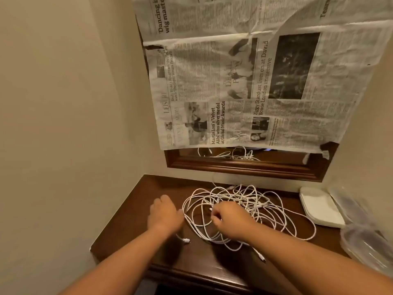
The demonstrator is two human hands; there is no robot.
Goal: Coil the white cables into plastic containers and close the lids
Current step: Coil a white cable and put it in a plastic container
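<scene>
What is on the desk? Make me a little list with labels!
desk: dark wood, in a corner
cables: white, one tangled pile, none coiled
right hand: pinches a cable in the pile
left hand: at the pile's left edge, grip hidden
lids: white stack, right of the pile
containers: clear, at the right edge
newspaper: hangs over a mirror
</scene>
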